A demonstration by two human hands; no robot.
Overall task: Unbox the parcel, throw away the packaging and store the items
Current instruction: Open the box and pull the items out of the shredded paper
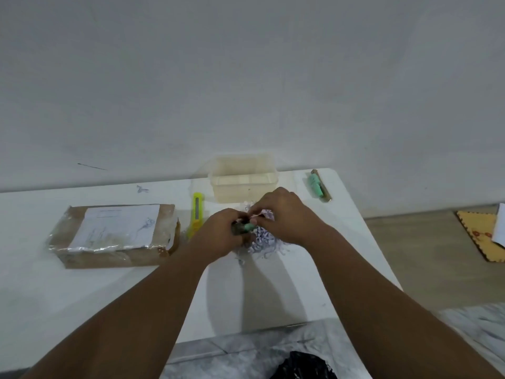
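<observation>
Both my hands meet over the middle of the white table (82, 291). My left hand (218, 236) grips a small item with a mint-green part (249, 227). Pinching pale shredded paper (263, 214) just above that item is my right hand (284, 214). More shredded paper filling (266, 246) lies heaped on the table under the hands. A brown cardboard parcel (114, 233) with a white label, wrapped in clear tape, lies to the left with its right end torn. A clear plastic container (243, 177) stands behind the hands.
A yellow-green box cutter (196, 214) lies between the parcel and my hands. A mint-green and brown item (318, 184) rests at the table's far right corner. A black bag (303, 366) sits on the floor below the near edge. A yellow mat (483, 233) lies on the floor to the right.
</observation>
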